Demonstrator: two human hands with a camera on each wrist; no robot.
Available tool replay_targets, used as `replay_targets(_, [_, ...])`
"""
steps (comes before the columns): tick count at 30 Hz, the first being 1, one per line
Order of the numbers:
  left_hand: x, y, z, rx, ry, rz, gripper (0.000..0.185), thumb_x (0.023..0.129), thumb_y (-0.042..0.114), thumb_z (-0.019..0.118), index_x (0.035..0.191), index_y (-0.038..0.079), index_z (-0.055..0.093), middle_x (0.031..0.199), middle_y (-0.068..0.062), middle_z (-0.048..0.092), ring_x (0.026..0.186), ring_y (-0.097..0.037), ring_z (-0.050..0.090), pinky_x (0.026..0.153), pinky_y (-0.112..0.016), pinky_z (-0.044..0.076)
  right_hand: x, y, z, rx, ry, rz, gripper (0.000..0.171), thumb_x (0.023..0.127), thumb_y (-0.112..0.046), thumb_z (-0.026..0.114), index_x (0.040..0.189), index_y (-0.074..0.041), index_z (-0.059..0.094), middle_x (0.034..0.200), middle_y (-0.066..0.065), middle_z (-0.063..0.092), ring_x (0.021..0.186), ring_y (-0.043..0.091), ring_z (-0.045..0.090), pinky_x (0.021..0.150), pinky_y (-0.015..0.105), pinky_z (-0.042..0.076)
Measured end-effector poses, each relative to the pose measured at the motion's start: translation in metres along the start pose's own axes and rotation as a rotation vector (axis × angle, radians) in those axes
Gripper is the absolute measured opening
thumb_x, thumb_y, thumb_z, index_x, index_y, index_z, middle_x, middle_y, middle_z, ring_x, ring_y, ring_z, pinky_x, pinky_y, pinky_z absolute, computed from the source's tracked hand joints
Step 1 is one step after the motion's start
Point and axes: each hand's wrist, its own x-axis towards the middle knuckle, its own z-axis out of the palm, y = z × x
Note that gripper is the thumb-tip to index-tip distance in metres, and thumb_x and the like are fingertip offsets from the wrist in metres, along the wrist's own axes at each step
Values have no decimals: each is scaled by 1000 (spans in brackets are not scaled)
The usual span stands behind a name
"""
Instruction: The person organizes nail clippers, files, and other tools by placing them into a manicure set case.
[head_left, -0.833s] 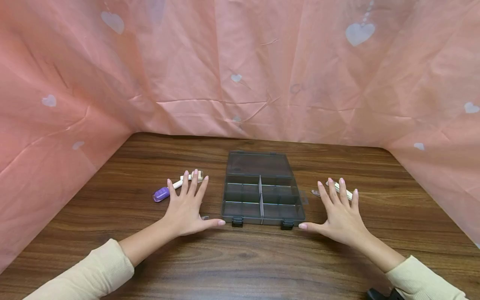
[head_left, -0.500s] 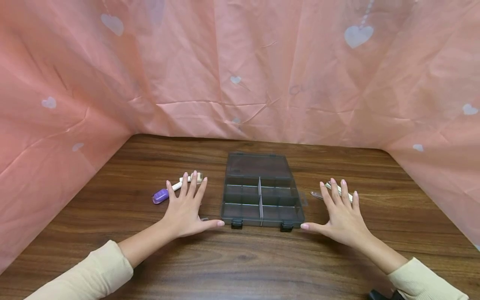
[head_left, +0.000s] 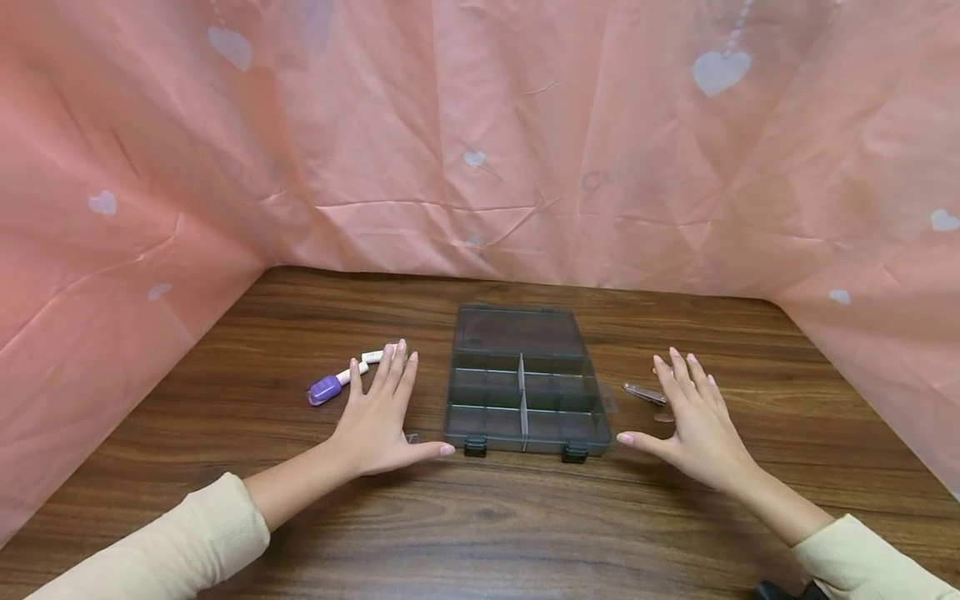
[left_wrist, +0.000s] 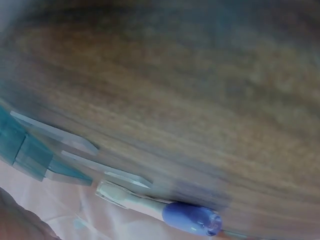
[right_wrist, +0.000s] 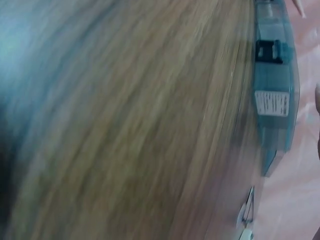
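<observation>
Organizer box (head_left: 522, 387) sits between 2 flat hands' fingers (head_left: 396, 375).

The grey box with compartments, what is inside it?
The compartment box looks empty: only its dividers show through the clear lid. The darker rear section cannot be checked.

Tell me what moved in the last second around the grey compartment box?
The right hand lifted off the wooden table and drew in toward the grey translucent compartment box, now covering the cream stick it lay beside; the metal clip shows clear. The left hand closed its fingers and edged toward the box. Neither grips anything. Box, purple-capped white pen and clip stayed put.
</observation>
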Motion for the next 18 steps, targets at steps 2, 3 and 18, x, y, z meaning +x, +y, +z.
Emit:
replay_targets(2, [1,1,1,-19,-16,1,123,66,83,49,149,2,8,156,-16,-6,145,-31,-1,110,-64,-1,1,5,1,70,70,-34,101,69,-40,79,144,2,26,148,30,22,138,48,13,105,67,15])
replay_targets(3, [2,2,1,-30,-23,2,123,66,82,50,148,2,8,156,-16,-8,145,-31,-1,111,-63,1,1,7,1,99,118,-61,97,66,-33,81,142,3,31,146,30,27,135,48,20,102,67,22])
replay_targets(18, [17,19,7,-136,-74,24,125,66,80,52,147,-3,7,156,-18,-2,144,-33,3,115,-55,8,11,41,5,237,429,-36,50,62,-2,82,108,7,64,102,27,65,93,-27,41,77,-4,33])
